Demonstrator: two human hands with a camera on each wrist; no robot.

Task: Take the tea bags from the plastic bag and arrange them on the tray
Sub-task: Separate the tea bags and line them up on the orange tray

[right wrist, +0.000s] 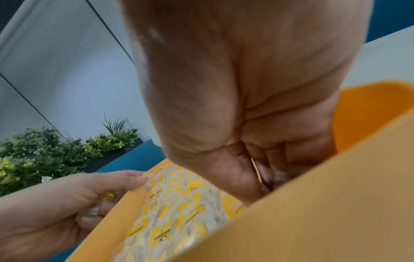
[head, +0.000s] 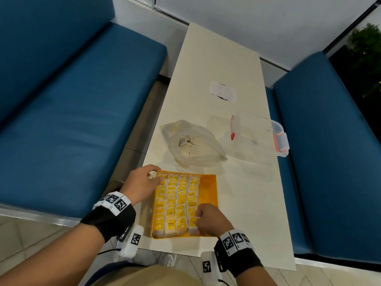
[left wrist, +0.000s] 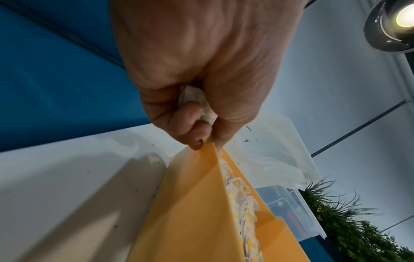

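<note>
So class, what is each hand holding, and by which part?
Left hand grips spare tea bags while touching the tray corner; right hand pinches a tea bag's top edge.

Clear lidded container on white table, blue benches either side, green plant beyond.
</note>
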